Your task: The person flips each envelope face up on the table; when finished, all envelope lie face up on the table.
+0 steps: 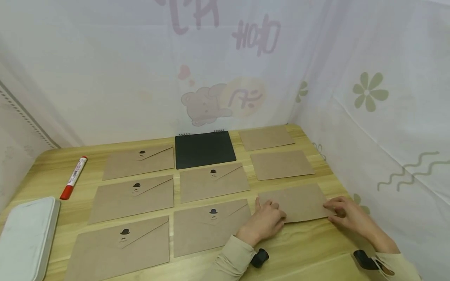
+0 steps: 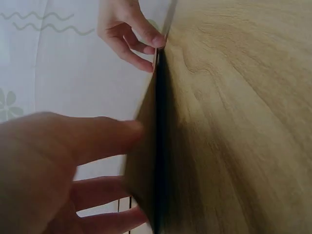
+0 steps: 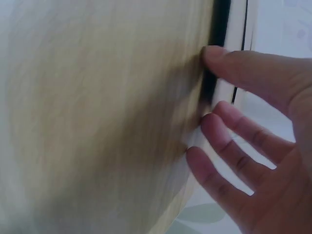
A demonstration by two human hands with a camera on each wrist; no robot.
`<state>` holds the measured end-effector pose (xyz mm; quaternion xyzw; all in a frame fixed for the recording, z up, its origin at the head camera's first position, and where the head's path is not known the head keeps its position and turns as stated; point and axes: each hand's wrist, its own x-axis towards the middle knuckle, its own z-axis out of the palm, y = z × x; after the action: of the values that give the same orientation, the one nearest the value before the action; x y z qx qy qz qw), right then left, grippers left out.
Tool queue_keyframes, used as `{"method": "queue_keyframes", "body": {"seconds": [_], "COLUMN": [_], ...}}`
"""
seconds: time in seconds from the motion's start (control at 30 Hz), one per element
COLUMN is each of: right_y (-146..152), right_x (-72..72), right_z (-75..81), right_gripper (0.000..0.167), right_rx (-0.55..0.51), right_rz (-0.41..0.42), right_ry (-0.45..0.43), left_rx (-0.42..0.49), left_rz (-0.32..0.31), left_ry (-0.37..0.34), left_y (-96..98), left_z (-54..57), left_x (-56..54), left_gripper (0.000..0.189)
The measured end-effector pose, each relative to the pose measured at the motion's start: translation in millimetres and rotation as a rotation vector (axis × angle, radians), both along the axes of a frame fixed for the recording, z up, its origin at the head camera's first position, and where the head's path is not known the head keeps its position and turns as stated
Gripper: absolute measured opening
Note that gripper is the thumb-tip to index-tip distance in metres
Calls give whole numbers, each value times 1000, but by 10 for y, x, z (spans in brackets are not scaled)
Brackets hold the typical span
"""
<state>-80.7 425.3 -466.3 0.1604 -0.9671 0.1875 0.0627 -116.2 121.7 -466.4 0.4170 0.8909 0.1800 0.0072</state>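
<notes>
A brown kraft envelope [image 1: 297,201], its plain side up, lies at the front right of the wooden table between both hands. My left hand [image 1: 264,221] holds its left end, with the thumb against the near edge in the left wrist view. At the near right corner my right hand [image 1: 351,218] pinches the edge between thumb and fingers. In the left wrist view a dark gap shows under the envelope's near edge [image 2: 141,161]. The fingers [image 3: 229,161] of my right hand are spread in the right wrist view. An envelope with a hat print [image 1: 211,224] lies beside my left forearm.
Two more plain-side-up envelopes [image 1: 283,164] lie behind. Several flap-side-up envelopes [image 1: 133,199] fill the middle and left. A black spiral-bound pad [image 1: 205,150] lies at the back, a red-capped marker [image 1: 74,177] and a white box-like object [image 1: 28,238] at the left. Cloth walls [image 1: 390,128] enclose the table.
</notes>
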Motion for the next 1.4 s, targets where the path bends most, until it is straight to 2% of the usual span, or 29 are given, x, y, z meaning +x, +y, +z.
{"method": "queue_keyframes", "body": {"seconds": [0.07,0.2,0.43,0.53,0.67,0.8,0.9,0.97,1.1,1.23,1.4], "right_y": [13,30,-19,-90,-183,-220,-225,-242,-290,-386,-514], "right_x": [10,49,58,7,-74,-153,-203,-234,-255,-222,-215], "right_z": [-21,-41,-55,-61,-62,-62,-58,-37,35,120,218], "right_gripper": [33,27,24,29,30,17,11,10,9,14,14], "right_rx": [0,-85,-267,-372,-381,-360,-394,-428,-510,-571,-593], "right_rz": [17,11,-111,-153,-166,-131,-86,-68,-55,-51,2], "right_ry": [62,141,239,343,544,690,747,766,732,699,737], "left_rx": [-6,11,143,190,248,301,324,336,357,368,434], "left_rz": [3,11,48,71,104,124,122,123,127,131,154], "left_ry": [-20,-58,-111,-164,-238,-269,-291,-307,-329,-324,-298], "left_y": [11,27,4,-18,-44,-76,-97,-117,-149,-165,-181], "left_z": [1,-4,-40,-31,-31,-28,-17,-10,-1,9,37], "left_x": [8,4,-101,-143,-173,-186,-188,-194,-212,-221,-239], "left_gripper": [14,17,15,15,16,14,14,15,16,16,17]}}
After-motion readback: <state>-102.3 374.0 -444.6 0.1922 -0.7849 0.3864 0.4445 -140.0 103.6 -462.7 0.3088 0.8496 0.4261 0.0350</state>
